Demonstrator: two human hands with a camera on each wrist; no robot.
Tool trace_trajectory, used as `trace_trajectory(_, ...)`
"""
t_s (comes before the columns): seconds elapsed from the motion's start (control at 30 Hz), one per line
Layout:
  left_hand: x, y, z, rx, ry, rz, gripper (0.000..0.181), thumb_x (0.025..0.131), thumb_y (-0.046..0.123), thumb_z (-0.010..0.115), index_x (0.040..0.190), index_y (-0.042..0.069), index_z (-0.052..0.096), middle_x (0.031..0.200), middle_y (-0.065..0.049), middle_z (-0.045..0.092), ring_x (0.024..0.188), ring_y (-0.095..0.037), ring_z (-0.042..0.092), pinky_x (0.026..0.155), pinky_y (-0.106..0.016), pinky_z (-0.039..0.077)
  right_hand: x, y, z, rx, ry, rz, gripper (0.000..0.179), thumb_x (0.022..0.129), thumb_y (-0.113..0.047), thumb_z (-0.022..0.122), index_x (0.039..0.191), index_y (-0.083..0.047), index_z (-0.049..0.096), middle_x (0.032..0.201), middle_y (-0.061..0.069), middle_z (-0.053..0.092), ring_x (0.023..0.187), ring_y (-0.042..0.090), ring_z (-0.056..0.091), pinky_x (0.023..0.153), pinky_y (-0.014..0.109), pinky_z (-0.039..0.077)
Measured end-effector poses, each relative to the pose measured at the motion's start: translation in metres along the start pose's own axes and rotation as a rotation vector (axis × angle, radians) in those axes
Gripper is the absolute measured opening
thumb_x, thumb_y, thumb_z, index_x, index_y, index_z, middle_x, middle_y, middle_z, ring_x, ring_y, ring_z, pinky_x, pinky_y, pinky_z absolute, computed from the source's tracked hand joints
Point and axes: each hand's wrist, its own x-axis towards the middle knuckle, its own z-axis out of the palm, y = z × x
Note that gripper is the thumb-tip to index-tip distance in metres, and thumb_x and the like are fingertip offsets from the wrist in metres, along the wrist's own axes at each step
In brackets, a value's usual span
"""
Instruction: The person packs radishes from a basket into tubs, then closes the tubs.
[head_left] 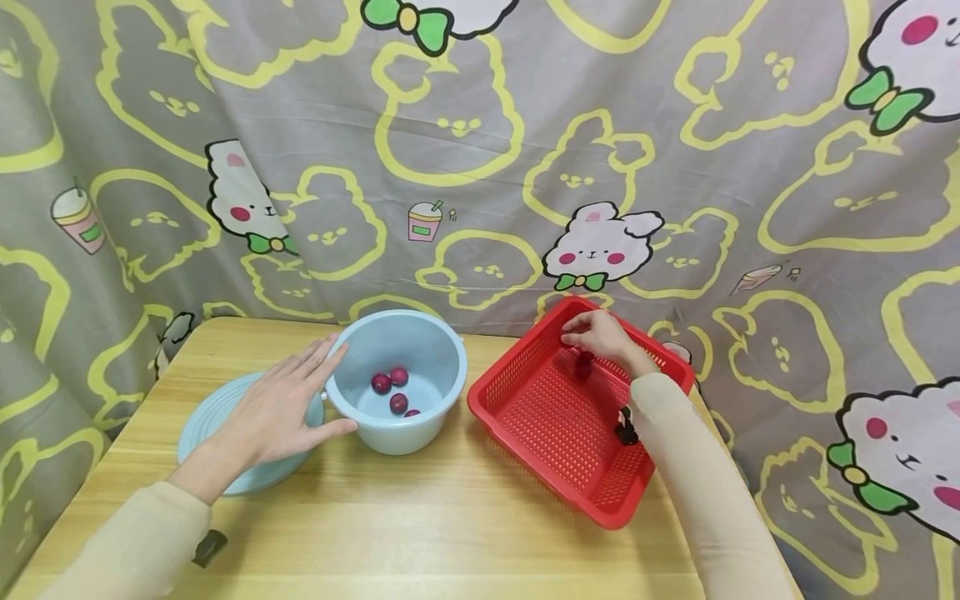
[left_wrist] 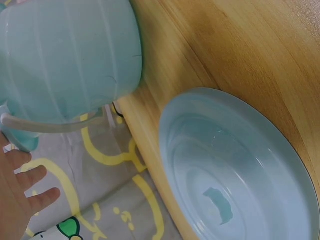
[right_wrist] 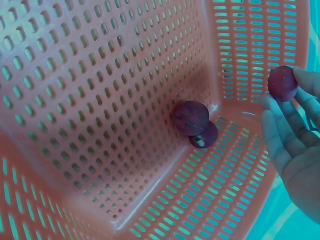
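Note:
My right hand [head_left: 602, 340] reaches into the red perforated basket [head_left: 517, 433] and pinches a plum [right_wrist: 283, 83] between thumb and fingers, near the basket's wall. Two more dark red plums [right_wrist: 190, 118] lie against each other on the basket's bottom edge in the right wrist view. My left hand [head_left: 279, 410] has its fingers straight, with the fingertips at the left rim of a light blue bucket [head_left: 405, 437]. Inside the bucket several plums [head_left: 398, 403] rest on the floor. Below the left hand lies a round blue lid [head_left: 206, 417], partly hidden by it.
All of this stands on a wooden table [head_left: 420, 533]. A patterned curtain [head_left: 480, 125] hangs right behind the table's back edge. The bucket's handle [left_wrist: 55, 125] hangs along its side in the left wrist view.

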Motion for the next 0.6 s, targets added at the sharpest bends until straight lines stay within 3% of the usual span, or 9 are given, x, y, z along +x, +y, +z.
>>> trace_trajectory(0.43, 0.000, -0.001, 0.000, -0.001, 0.003, 0.002, 0.109, 0.090, 0.073, 0.066, 0.170, 0.014, 0.023, 0.177, -0.014, 0.024, 0.159, -0.043, 0.034, 0.123, -0.067, 0.038, -0.021, -0.021, -0.007, 0.039, -0.012, -0.082, 0.029, 0.098, -0.019, 0.076, 0.123, -0.004, 0.075, 0.117, 0.015, 0.075, 0.096, 0.024, 0.068, 0.078, 0.024, 0.055)
trace_trajectory(0.6, 0.000, 0.000, 0.001, -0.002, 0.001, 0.000, 0.108, 0.090, 0.073, 0.066, 0.170, 0.014, 0.023, 0.176, -0.015, 0.025, 0.159, -0.043, 0.034, 0.123, -0.066, 0.038, -0.024, -0.026, -0.007, 0.064, -0.023, -0.129, 0.030, 0.098, -0.021, 0.076, 0.123, -0.006, 0.076, 0.115, 0.015, 0.077, 0.099, 0.031, 0.071, 0.078, 0.024, 0.055)
